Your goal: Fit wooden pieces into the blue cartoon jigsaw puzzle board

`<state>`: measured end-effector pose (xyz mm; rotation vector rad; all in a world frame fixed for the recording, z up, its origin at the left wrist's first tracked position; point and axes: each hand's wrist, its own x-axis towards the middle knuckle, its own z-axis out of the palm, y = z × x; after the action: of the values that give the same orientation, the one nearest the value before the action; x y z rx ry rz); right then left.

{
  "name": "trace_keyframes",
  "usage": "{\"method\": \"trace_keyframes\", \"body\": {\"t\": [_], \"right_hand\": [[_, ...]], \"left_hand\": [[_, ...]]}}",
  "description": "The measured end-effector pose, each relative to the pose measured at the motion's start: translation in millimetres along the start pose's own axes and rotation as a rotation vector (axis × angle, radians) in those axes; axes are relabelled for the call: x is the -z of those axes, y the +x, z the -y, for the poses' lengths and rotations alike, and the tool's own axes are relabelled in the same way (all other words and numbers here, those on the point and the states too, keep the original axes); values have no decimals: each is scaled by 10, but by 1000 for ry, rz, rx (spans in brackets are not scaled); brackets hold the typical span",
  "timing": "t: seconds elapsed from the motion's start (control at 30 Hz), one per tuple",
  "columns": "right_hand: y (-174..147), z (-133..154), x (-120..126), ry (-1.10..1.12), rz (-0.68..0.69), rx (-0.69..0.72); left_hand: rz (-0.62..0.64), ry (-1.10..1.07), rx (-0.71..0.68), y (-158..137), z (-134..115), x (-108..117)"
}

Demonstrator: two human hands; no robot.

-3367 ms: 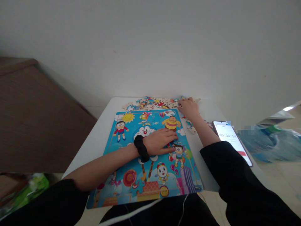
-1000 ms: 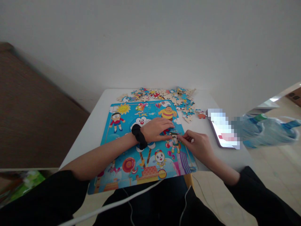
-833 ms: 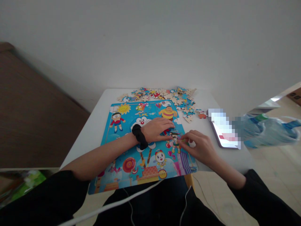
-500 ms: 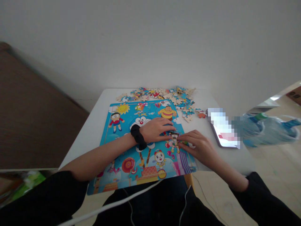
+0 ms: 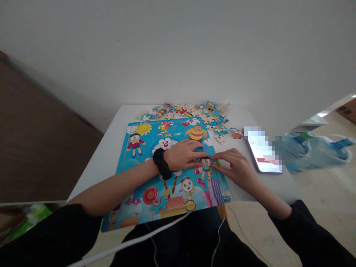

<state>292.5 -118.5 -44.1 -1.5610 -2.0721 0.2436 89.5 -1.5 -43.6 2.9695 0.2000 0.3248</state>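
On the blue cartoon puzzle board [image 5: 151, 174], a small puzzle piece [image 5: 205, 162] showing a cartoon face lies between my two hands, over the right half. My left hand [image 5: 180, 155], with a black scrunchie on its wrist, rests across the board and has its fingertips at the piece's left edge. At the right edge, the thumb and forefinger of my right hand [image 5: 236, 163] pinch the same piece. Whether it sits flat in the board I cannot tell. Another blue puzzle piece [image 5: 159, 205] lies near the board's front edge.
Loose puzzle pieces [image 5: 191, 111] are heaped behind the board on the white table [image 5: 107, 129]. A phone [image 5: 263, 155] with a lit screen lies at the right. Plastic-wrapped bottles [image 5: 317, 152] stand beyond the table. A white cable [image 5: 133, 241] crosses in front.
The right hand's fingers have shifted slightly and the piece's face now shows more squarely between the hands. The whole view has moved a little.
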Motion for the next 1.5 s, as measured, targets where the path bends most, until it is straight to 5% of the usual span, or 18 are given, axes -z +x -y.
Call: {"method": "trace_keyframes", "body": {"t": [0.4, 0.93, 1.23, 1.5], "right_hand": [[26, -64, -29, -48, -5, 77], [52, 104, -5, -380, 35, 214], [90, 160, 9, -412, 72, 149], [213, 182, 130, -389, 259, 97]], "left_hand": [[56, 19, -51, -47, 49, 15], [49, -34, -61, -44, 43, 53], [37, 8, -59, -40, 32, 53], [48, 59, -60, -29, 13, 57]]}}
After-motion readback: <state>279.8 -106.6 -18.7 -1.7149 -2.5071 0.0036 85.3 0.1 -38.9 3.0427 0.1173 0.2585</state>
